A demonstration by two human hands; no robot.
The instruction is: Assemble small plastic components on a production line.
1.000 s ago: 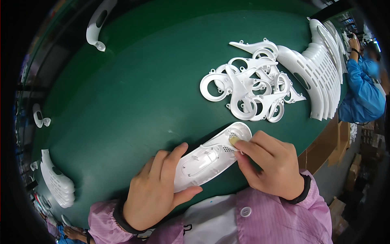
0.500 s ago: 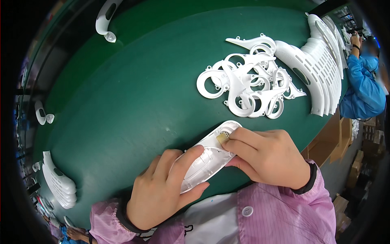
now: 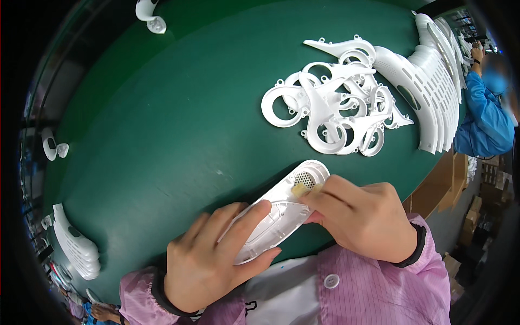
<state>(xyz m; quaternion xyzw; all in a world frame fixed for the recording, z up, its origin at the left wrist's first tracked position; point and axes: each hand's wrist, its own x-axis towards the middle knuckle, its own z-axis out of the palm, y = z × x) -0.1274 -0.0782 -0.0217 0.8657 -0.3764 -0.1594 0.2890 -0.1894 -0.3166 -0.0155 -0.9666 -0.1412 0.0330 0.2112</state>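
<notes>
A long white plastic shell (image 3: pixel 287 214), hollow side up, is tilted in front of me above the green table. My left hand (image 3: pixel 208 254) grips its near end, with fingers over the rim and the thumb along the lower side. My right hand (image 3: pixel 365 219) is at the far end, pinching a small yellowish piece (image 3: pixel 299 189) that looks like sponge or tape. That piece lies against the inside of the shell, just beside a round patch of small holes (image 3: pixel 305 180). The right thumb is partly hidden by the shell.
Beyond the shell lies a heap of white ring-shaped parts (image 3: pixel 330 108). Slotted white covers (image 3: pixel 428 92) are stacked on the right, and more covers (image 3: pixel 76 244) at the left edge. A person in blue (image 3: pixel 485 114) works at the far right, near a wooden shelf (image 3: pixel 444 184).
My right hand has drawn slightly right and down, uncovering more of the round hole patch. The yellowish piece has shifted slightly with it. My left hand still holds the shell.
</notes>
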